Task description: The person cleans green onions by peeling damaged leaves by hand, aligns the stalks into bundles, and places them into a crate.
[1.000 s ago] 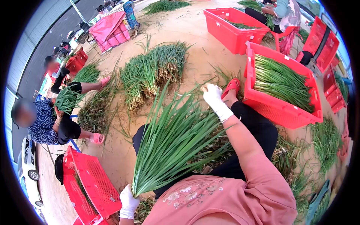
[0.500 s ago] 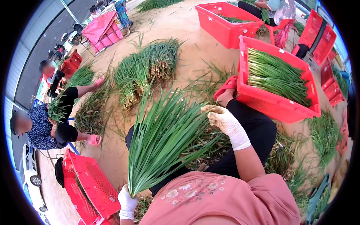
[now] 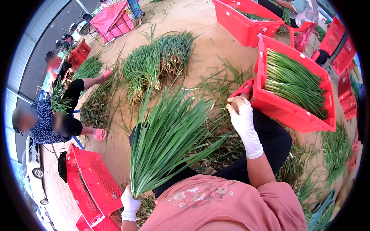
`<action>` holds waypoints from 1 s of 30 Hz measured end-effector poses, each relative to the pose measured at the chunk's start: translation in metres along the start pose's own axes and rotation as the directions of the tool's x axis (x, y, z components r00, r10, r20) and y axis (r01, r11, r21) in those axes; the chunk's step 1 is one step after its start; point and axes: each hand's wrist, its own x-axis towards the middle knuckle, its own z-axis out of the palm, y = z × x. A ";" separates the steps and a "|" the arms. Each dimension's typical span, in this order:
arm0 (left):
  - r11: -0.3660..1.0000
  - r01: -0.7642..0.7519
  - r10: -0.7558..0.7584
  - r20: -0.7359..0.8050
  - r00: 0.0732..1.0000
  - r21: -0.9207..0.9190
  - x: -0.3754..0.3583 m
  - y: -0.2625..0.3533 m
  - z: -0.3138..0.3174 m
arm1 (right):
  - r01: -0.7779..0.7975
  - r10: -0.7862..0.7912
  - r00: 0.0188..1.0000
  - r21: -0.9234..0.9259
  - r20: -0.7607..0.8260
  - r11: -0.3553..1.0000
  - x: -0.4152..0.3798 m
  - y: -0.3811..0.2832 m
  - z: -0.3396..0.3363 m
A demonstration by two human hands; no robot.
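My left hand (image 3: 130, 200), in a white glove, is closed round the narrow lower end of a bunch of long green stalks (image 3: 165, 142). The leaves fan upward and to the right over my lap. My right hand (image 3: 241, 113), gloved in white with soiled fingertips, is raised to the right of the bunch, apart from it. Its fingers are bent together, and anything between them is too small to make out. Beyond that hand is a red crate (image 3: 296, 113) filled with neatly laid green stalks (image 3: 295, 82).
Upright bundles (image 3: 158, 63) stand on the sandy ground ahead. Loose leaves (image 3: 219, 142) lie around my legs. Red crates (image 3: 96, 181) sit at lower left, another (image 3: 246, 27) at the top. A seated person (image 3: 46, 119) is at left; another (image 3: 304, 13) sits at upper right.
My right hand has moved right and slightly up, away from the leaves. My left hand still grips the bunch. The view has shifted a little.
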 end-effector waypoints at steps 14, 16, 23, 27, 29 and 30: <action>0.983 0.155 -0.144 0.107 0.984 -0.102 0.004 0.003 0.001 | 0.128 -0.283 0.907 0.435 0.313 0.891 -0.031 -0.032 0.042; 0.979 0.165 -0.149 0.131 0.980 -0.121 0.005 -0.001 0.003 | 0.014 -0.180 0.907 0.400 0.381 0.917 -0.030 -0.037 0.033; 0.969 0.133 -0.112 0.109 0.988 -0.210 0.007 0.009 0.004 | -0.610 0.082 0.614 0.538 0.785 -0.582 -0.034 0.018 0.031; 0.960 0.127 -0.104 0.106 0.989 -0.248 0.005 0.011 0.004 | -0.727 0.159 0.644 0.535 0.748 0.430 -0.025 -0.013 -0.007; 0.954 0.131 -0.104 0.110 0.988 -0.271 0.006 0.011 0.004 | -0.397 0.014 0.799 0.509 0.601 0.764 -0.046 -0.018 0.007; 0.953 0.135 -0.108 0.112 0.988 -0.272 0.005 0.008 0.006 | -0.280 -0.077 0.794 0.476 0.602 0.834 -0.049 -0.026 0.005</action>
